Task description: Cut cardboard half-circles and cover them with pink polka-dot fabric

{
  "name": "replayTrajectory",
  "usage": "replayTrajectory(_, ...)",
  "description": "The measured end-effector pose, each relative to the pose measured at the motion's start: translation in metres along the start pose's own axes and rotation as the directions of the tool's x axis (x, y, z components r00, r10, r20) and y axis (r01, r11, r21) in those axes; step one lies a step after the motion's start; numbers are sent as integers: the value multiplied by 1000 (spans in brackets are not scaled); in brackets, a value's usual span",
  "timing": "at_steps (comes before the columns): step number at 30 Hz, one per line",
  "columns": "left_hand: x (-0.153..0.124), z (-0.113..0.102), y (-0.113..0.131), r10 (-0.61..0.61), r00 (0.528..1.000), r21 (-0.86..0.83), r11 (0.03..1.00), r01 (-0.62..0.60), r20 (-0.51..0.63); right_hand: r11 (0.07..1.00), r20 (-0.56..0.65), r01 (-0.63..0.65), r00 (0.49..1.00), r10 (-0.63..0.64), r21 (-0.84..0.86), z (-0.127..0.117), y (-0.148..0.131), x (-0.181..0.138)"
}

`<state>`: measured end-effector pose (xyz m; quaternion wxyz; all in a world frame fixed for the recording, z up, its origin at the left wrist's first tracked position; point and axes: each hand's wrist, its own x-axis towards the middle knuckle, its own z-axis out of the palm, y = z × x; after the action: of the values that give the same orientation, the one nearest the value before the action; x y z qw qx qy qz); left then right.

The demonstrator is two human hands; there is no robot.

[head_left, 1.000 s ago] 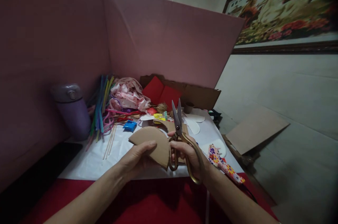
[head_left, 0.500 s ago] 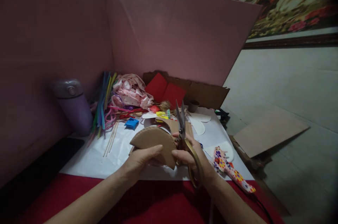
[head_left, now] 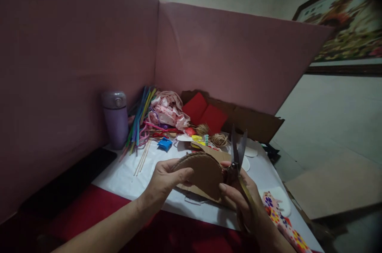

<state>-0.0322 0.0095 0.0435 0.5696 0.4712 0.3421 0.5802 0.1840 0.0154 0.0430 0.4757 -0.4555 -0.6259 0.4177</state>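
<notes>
My left hand [head_left: 162, 183] grips a rounded piece of brown corrugated cardboard [head_left: 203, 173], thumb on its face. It looks like two layers along the curved edge. My right hand [head_left: 249, 195] holds a pair of scissors [head_left: 238, 153] with brass-coloured handles, blades upward and slightly parted. Fingers of that same hand also touch the cardboard's right edge. Below and behind the held piece lies more cardboard [head_left: 219, 153] on the white sheet [head_left: 125, 177].
A purple bottle [head_left: 115, 125] and pipe cleaners [head_left: 140, 115] stand at the left, near a blue packet [head_left: 164, 144]. Twine balls [head_left: 220, 139], red sheets [head_left: 213, 117] and pink cloth [head_left: 168, 109] lie at the back. A flower-patterned glue gun [head_left: 276, 213] sits at right.
The view has turned left, so the things appear further right. The cardboard has tilted in my hands, its curved edge now facing up. The scissors stay in my right hand.
</notes>
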Motion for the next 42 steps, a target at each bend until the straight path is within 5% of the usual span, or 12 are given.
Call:
replayTrajectory(13, -1, 2, -5, 9, 1000, -60, 998, -8, 18, 964, 38, -52, 998, 44, 260, 1, 11, 1)
replayTrajectory(22, 6, -2, -8, -96, 990, -200, 973, 115, 105, 924, -84, 30, 996, 2, 381, 2, 18, 1)
replayTrajectory(42, 12, 0, -3, -240, 970, -232, 942, 243, 42, 957, -121, 141, 986, -114, 254, 1, 2, -1)
